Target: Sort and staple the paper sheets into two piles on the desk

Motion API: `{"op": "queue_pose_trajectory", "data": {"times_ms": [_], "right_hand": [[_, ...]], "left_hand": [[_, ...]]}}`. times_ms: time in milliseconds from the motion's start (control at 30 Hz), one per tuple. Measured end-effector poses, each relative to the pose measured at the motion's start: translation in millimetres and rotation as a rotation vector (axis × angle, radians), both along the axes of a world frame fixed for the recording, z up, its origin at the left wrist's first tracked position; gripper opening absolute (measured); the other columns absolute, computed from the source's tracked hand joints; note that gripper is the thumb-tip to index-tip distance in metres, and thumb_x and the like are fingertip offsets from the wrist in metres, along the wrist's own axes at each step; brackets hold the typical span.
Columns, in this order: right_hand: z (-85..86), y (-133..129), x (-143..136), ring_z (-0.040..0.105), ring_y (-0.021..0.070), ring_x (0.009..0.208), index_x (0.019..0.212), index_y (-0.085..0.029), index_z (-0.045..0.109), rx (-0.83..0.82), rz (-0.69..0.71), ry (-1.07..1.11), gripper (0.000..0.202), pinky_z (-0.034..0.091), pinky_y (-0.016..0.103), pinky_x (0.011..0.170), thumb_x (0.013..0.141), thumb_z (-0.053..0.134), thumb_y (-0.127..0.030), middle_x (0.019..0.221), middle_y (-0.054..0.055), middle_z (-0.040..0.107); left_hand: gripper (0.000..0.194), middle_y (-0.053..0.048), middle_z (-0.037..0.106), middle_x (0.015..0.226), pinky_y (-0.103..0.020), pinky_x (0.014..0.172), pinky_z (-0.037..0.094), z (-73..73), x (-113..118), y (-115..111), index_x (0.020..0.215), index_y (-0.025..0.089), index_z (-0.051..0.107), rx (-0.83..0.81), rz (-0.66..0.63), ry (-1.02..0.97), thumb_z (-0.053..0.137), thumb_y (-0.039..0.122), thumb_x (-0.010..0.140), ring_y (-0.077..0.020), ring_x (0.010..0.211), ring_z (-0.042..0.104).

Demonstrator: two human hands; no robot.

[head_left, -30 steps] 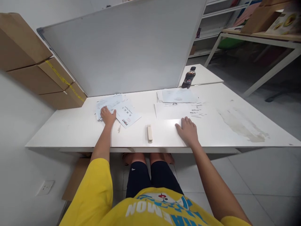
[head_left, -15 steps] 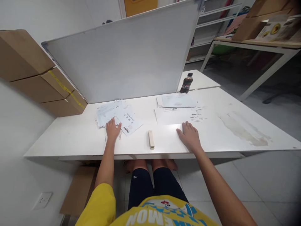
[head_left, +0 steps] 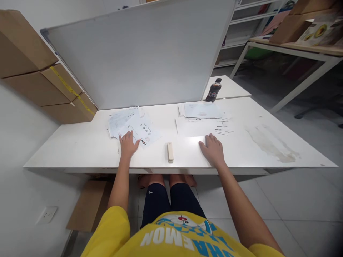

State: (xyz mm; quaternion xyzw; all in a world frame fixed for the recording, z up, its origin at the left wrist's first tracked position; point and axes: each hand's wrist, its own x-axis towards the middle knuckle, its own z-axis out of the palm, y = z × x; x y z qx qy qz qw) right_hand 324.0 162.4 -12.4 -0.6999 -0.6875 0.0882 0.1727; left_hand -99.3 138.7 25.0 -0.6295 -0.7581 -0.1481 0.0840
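Observation:
My left hand (head_left: 128,145) lies open at the near edge of a loose pile of printed papers (head_left: 120,121), its fingertips on the sheets. One sheet there carries the letters PONY. My right hand (head_left: 212,150) rests open and flat on the white table (head_left: 150,159), with nothing in it. Between the hands lies a small cream-coloured stapler (head_left: 170,152). Just beyond my right hand is a white sheet (head_left: 193,129), and behind it a stack of papers (head_left: 202,110) with a pale blue top sheet.
A whiteboard (head_left: 139,57) stands along the table's back edge. Cardboard boxes (head_left: 61,85) are stacked at the left. A dark cola bottle (head_left: 213,90) stands at the back right. A grey smear (head_left: 270,144) marks the right part of the table.
The view has tilted down a little, so the table sits higher in the picture. My left hand has shifted slightly over the papers' edge. My right hand stays flat on the table.

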Motion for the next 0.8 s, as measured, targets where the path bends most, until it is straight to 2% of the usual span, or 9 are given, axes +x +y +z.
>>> {"op": "queue_pose_trajectory", "data": {"times_ms": [67,167,267,300,367,433,467,667,800], "right_hand": [[1.0,0,0,0.024,0.0298,0.145,0.144,-0.006,0.038,-0.011,-0.001,0.011,0.068,0.021,0.046,0.115,0.094,0.025,-0.051,0.156,0.018,0.028],[0.9,0,0,0.023,0.0300,0.145,0.145,-0.006,0.037,-0.018,0.001,0.011,0.069,0.020,0.046,0.116,0.094,0.024,-0.051,0.156,0.018,0.028],[-0.7,1,1,0.024,0.0303,0.144,0.144,-0.006,0.037,-0.009,0.007,-0.013,0.068,0.021,0.046,0.115,0.094,0.024,-0.051,0.156,0.018,0.029],[-1.2,1,2,0.024,0.0303,0.144,0.144,-0.006,0.037,-0.007,0.006,-0.023,0.068,0.022,0.046,0.115,0.094,0.025,-0.050,0.156,0.019,0.029],[-1.8,2,2,0.025,0.0303,0.144,0.144,-0.006,0.038,-0.006,0.003,-0.034,0.067,0.023,0.046,0.114,0.094,0.025,-0.050,0.155,0.019,0.030],[-1.9,1,2,0.025,0.0305,0.144,0.143,-0.007,0.038,-0.001,0.003,-0.025,0.066,0.022,0.047,0.114,0.094,0.025,-0.049,0.155,0.019,0.030],[-1.8,1,2,0.025,0.0307,0.144,0.143,-0.007,0.038,0.004,0.004,-0.015,0.066,0.022,0.048,0.114,0.094,0.026,-0.050,0.155,0.019,0.030],[-0.2,1,2,0.024,0.0309,0.144,0.143,-0.007,0.038,0.004,0.006,0.021,0.066,0.021,0.047,0.115,0.094,0.027,-0.049,0.155,0.019,0.029],[2.2,0,1,0.024,0.0307,0.144,0.143,-0.007,0.039,0.003,-0.002,0.027,0.065,0.020,0.047,0.115,0.094,0.028,-0.048,0.155,0.019,0.030]], "left_hand": [[0.071,-0.015,0.044,0.147,-0.053,0.118,0.011,-0.3,1,-1,0.146,0.018,0.037,-0.015,-0.038,0.009,0.047,0.054,0.086,-0.0359,0.134,0.038],[0.072,-0.015,0.046,0.146,-0.049,0.113,0.024,0.2,1,-2,0.145,0.017,0.039,-0.029,-0.087,0.006,0.048,0.056,0.086,-0.0365,0.130,0.041],[0.062,-0.013,0.051,0.141,-0.045,0.108,0.032,0.9,-1,-2,0.142,0.018,0.044,-0.010,-0.096,-0.027,0.045,0.050,0.089,-0.0342,0.126,0.045],[0.057,-0.012,0.053,0.139,-0.045,0.108,0.032,0.8,-2,-1,0.140,0.018,0.046,0.021,-0.047,-0.042,0.043,0.047,0.090,-0.0334,0.125,0.046],[0.054,-0.014,0.056,0.135,-0.047,0.108,0.032,0.0,-5,2,0.137,0.016,0.048,0.106,0.139,-0.081,0.041,0.044,0.092,-0.0336,0.125,0.045],[0.059,-0.018,0.054,0.136,-0.050,0.106,0.033,-1.1,-9,6,0.136,0.013,0.048,0.157,0.325,-0.121,0.043,0.049,0.090,-0.0357,0.126,0.044],[0.063,-0.019,0.052,0.137,-0.052,0.106,0.033,-1.4,-10,9,0.136,0.012,0.048,0.157,0.376,-0.131,0.045,0.053,0.088,-0.0369,0.127,0.044],[0.074,-0.024,0.041,0.144,-0.059,0.107,0.028,7.0,-3,26,0.127,0.008,0.052,0.078,0.431,-0.181,0.049,0.065,0.080,-0.0417,0.133,0.033],[0.080,-0.028,0.040,0.139,-0.062,0.104,0.027,13.6,5,40,0.129,0.008,0.044,0.033,0.434,-0.248,0.053,0.066,0.076,-0.0462,0.132,0.031]]}}
